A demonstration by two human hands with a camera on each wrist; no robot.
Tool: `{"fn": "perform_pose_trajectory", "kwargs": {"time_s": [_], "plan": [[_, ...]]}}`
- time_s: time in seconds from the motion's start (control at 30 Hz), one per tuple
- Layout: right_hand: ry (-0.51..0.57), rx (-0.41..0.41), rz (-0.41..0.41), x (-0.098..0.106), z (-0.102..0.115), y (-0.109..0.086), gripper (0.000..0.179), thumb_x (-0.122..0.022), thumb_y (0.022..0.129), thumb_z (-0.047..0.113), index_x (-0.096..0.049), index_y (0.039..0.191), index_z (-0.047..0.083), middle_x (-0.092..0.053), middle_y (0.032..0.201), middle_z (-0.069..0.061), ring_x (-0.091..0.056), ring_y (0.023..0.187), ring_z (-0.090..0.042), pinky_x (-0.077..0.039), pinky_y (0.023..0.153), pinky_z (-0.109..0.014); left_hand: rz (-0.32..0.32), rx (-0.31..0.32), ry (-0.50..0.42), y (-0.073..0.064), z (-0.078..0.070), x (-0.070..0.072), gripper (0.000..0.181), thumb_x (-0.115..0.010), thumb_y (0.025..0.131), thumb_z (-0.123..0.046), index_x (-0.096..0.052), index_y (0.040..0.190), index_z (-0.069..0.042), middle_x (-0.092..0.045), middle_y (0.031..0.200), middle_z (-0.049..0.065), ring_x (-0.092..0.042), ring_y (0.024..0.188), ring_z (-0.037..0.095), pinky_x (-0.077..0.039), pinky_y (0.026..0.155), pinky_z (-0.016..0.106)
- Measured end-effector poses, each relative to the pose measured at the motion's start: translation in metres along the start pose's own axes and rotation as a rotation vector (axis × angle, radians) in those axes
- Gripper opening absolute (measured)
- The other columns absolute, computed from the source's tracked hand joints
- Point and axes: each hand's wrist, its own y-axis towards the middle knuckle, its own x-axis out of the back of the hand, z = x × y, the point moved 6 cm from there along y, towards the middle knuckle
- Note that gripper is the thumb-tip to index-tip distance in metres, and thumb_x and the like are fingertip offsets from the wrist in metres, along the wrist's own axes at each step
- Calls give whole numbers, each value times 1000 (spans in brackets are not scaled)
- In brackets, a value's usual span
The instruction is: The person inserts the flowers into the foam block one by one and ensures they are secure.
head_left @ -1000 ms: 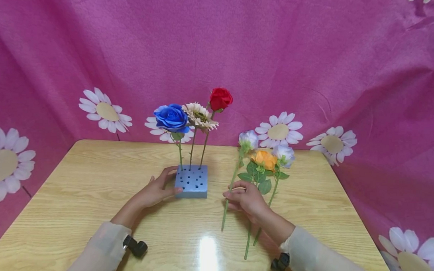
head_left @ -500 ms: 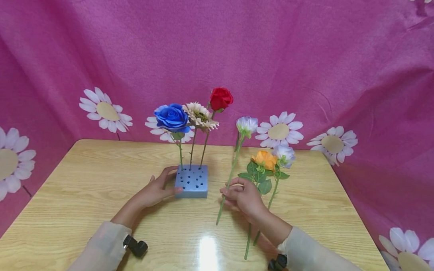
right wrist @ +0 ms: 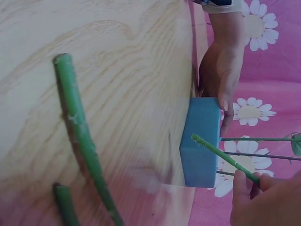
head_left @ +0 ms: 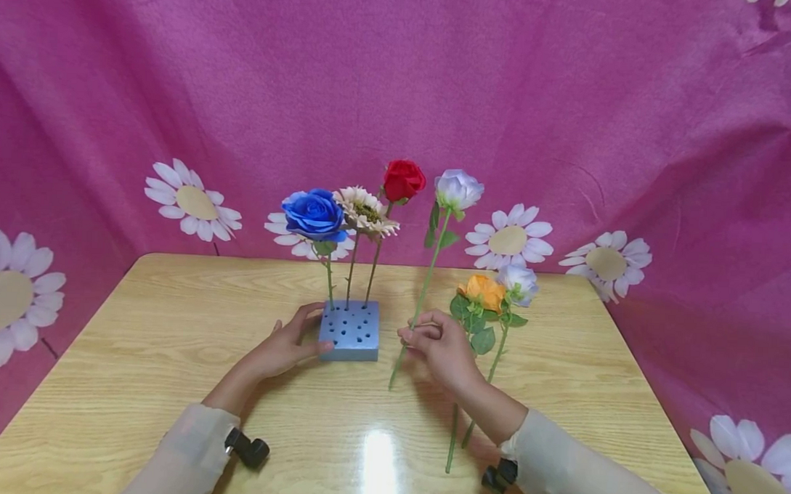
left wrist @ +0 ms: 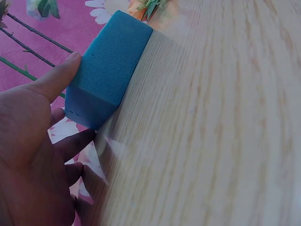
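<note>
R hand (head_left: 447, 350) has raised 1 lilac flower (head_left: 459, 190), now more upright & approx. level w/ red rose (head_left: 404, 180).

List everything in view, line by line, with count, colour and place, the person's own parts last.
Flat wooden table: one, light brown, across the lower view
Daisy-printed cloth backdrop: one, magenta and white, behind the table
Square holed block: one, blue, on the table
Blue rose: one, blue, standing in the block, left
Daisy-shaped flower: one, cream, in the block, middle
Red rose: one, red, in the block, right
Pale lilac green-stemmed flower: one, tilted, held off the table
Second pale lilac flower: one, lying on the table's right
Orange leafy flower: one, orange, beside it
Small wrist devices: two, black, at the wrists
Sleeves: two, pale beige, on the forearms
Left hand: one, touching the block's left side
Right hand: one, pinching the raised stem
</note>
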Motion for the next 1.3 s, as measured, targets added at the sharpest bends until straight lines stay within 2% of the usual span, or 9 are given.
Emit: {"fn": "perform_pose_trajectory", "kwargs": {"time_s": [0.23,0.33,0.53,0.8,1.03,1.3], "plan": [[10,58,-17,-3,10,1,13,-69,93,-8,-61,102,-6,-76,92,-17,-76,95,-23,-63,84,-35,-2,-4,10,0,1,0,87,-69,97,-48,-20,162,-17,-25,168,22,-15,157,40,17,119,68],[8,83,-17,-4,16,0,13,-69,93,-8,-60,102,-7,-75,92,-15,-76,95,-20,-62,86,-35,-4,-11,14,0,1,0,87,-68,97,-48,-20,162,-17,-25,168,22,-15,157,41,17,118,69],[-4,123,-18,-7,24,-1,11,-68,94,-6,-60,102,-5,-74,96,-16,-75,98,-22,-62,87,-34,-6,-11,22,0,1,0,87,-68,97,-49,-19,162,-17,-25,168,21,-15,157,40,17,119,68],[-36,213,-39,-12,37,-3,11,-70,94,-5,-64,103,-5,-72,103,-27,-75,96,-22,-62,86,-33,-8,-1,28,-1,2,0,89,-68,97,-51,-18,163,-19,-24,169,20,-15,158,39,18,119,66],[-103,300,-52,-17,51,-5,12,-73,95,3,-67,104,-2,-75,96,-12,-74,94,-17,-61,86,-31,-5,-7,18,0,2,0,88,-69,97,-50,-19,163,-19,-24,169,20,-15,158,38,18,119,67],[-163,384,-44,-28,64,-8,11,-74,93,1,-69,102,-1,-76,99,-20,-74,95,-30,-61,84,-29,-4,-10,22,0,1,0,87,-68,97,-49,-19,162,-19,-26,168,20,-16,158,38,17,119,67]]}}
